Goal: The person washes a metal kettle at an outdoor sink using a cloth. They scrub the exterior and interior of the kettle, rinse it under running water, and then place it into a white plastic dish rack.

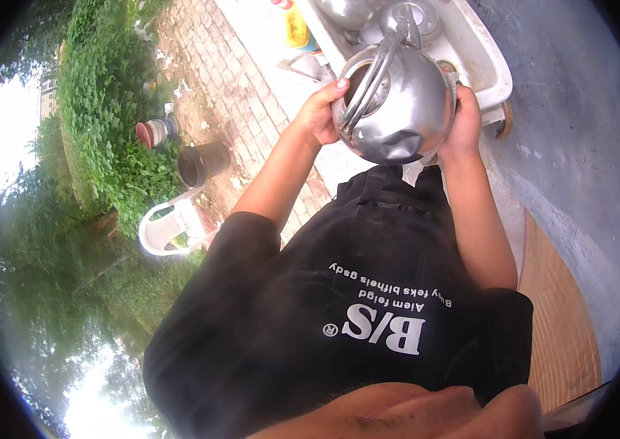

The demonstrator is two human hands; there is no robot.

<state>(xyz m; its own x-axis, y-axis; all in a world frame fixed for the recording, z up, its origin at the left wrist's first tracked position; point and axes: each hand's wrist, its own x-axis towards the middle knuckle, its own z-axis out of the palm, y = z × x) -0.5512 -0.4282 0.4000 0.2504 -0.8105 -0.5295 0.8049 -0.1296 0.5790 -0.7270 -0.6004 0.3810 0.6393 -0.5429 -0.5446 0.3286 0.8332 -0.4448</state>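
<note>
A dented stainless steel kettle is held between my two hands, just beyond my waist. Its arched handle slants over the round top opening, where no lid sits. On the kettle's left side, my left hand grips near the opening with the thumb on top. My right hand presses the opposite side, with what looks like a grey cloth between palm and metal. A deep dent shows on the wall facing me. Beyond the kettle stands a white sink.
Inside the sink are another metal kettle and a rounded metal vessel. A yellow bottle stands left of it. Further left are brick paving, a dark bucket, a white plastic chair and plants. A blue-grey wall rises at right.
</note>
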